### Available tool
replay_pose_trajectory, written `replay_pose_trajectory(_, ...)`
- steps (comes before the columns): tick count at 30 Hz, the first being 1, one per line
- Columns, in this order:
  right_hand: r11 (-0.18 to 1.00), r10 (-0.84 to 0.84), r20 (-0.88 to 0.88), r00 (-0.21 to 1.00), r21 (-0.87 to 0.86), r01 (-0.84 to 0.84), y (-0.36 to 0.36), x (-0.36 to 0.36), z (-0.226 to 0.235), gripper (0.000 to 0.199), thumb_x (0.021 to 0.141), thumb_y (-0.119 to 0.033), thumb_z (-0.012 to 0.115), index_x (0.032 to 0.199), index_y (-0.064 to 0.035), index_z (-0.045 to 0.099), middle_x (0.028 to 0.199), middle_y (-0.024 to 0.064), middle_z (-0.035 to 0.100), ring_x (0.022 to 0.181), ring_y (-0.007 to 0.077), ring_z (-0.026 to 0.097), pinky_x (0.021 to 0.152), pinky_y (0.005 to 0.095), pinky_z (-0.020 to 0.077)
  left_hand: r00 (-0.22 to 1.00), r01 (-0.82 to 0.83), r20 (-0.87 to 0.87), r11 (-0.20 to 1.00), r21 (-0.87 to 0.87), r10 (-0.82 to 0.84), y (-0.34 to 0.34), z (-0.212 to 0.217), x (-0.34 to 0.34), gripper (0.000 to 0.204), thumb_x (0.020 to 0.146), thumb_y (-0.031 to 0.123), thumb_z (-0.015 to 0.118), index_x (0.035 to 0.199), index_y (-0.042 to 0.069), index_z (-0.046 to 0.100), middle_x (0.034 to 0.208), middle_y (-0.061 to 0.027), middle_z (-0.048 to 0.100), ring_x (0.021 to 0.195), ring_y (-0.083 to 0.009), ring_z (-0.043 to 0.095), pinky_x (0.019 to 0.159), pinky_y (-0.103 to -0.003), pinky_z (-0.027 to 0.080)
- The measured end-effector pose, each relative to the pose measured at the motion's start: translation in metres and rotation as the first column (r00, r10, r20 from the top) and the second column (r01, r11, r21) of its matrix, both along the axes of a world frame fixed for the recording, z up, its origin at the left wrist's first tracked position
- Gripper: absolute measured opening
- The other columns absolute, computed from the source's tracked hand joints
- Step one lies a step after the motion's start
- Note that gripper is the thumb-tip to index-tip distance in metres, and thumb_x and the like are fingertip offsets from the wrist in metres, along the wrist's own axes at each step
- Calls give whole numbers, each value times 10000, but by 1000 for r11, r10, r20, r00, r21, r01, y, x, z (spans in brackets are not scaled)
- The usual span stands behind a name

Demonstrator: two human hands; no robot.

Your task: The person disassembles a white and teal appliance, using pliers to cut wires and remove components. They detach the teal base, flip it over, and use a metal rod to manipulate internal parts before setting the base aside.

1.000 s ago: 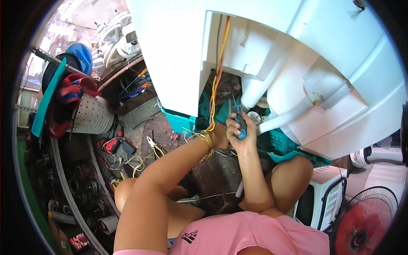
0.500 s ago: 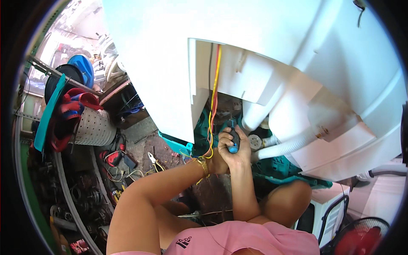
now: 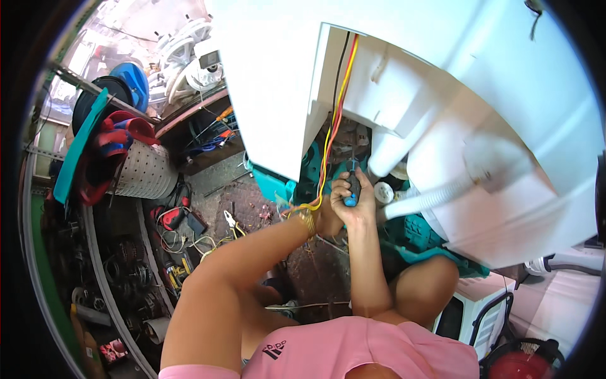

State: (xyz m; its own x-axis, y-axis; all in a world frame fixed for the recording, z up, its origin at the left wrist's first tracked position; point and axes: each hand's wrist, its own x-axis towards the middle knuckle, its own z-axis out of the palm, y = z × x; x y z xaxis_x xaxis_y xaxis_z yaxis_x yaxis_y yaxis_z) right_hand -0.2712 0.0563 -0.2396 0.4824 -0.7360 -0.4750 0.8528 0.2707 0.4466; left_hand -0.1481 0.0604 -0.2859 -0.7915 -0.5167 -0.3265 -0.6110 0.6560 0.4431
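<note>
Your right hand (image 3: pixel 357 211) is wrapped around a blue-and-black screwdriver (image 3: pixel 353 190), and there it sits, across your palm and fingers, shaft pointing away from you into the opening! Your left hand (image 3: pixel 327 218) is just beside, partly hidden behind the right; what its fingers are doing, I cannot tell. Yellow and red wires (image 3: pixel 338 114) hang down toward your left wrist. Right of your grip, a white ribbed hose (image 3: pixel 435 203); above, the white housing (image 3: pixel 268 82); out left, pliers (image 3: pixel 232 221) on the floor (image 3: pixel 221 196).
</note>
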Motion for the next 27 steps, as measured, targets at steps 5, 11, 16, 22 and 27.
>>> replay_pose_trajectory(5, 985, 164, -546, 821, 132, -109, 10, -3, -8, 184, 920, -231, 607, 976, -72, 534, 788, 81, 591, 624, 203, 559, 464, 299, 468, 953, 210, 256, 963, -169, -162, -8, 19, -7, 569, 767, 666, 571, 1016, 168, 692, 992, -122, 685, 988, -299, 634, 795, -416, 512)
replay_pose_trajectory(11, 917, 226, -904, 362, 72, -393, 59, -37, 8, 188, 954, -244, 522, 1040, -77, 532, 756, 70, 612, 567, 193, 557, 473, 304, 435, 968, 138, 248, 922, -362, -47, 9, 34, -7, 574, 732, 644, 653, 974, 129, 723, 1196, -133, 625, 1021, -270, 640, 773, -398, 514)
replay_pose_trajectory(16, 894, 110, -980, 163, 27, -446, 96, -43, 9, 181, 947, -228, 511, 1017, -61, 517, 713, 74, 597, 497, 168, 528, 389, 299, 399, 959, 128, 280, 950, -286, -45, 20, 31, -8, 549, 730, 598, 687, 979, 110, 730, 1174, -130, 619, 1030, -310, 630, 850, -402, 498)
replay_pose_trajectory(22, 864, 70, -991, 114, 3, -504, 94, -29, -7, 204, 950, -233, 516, 1067, -67, 494, 737, 90, 588, 509, 174, 531, 385, 301, 376, 975, 110, 213, 960, -256, -55, 20, 28, -3, 542, 760, 604, 643, 980, 115, 722, 1156, -119, 627, 973, -324, 649, 803, -440, 511)
replay_pose_trajectory(27, 909, 91, -953, 289, -39, -415, 83, -10, -13, 193, 960, -233, 510, 1044, -60, 498, 739, 96, 583, 511, 185, 534, 383, 289, 367, 975, 66, 219, 994, -88, -45, 0, 12, 1, 546, 727, 625, 608, 853, 103, 706, 936, -137, 691, 870, -307, 678, 765, -466, 501)
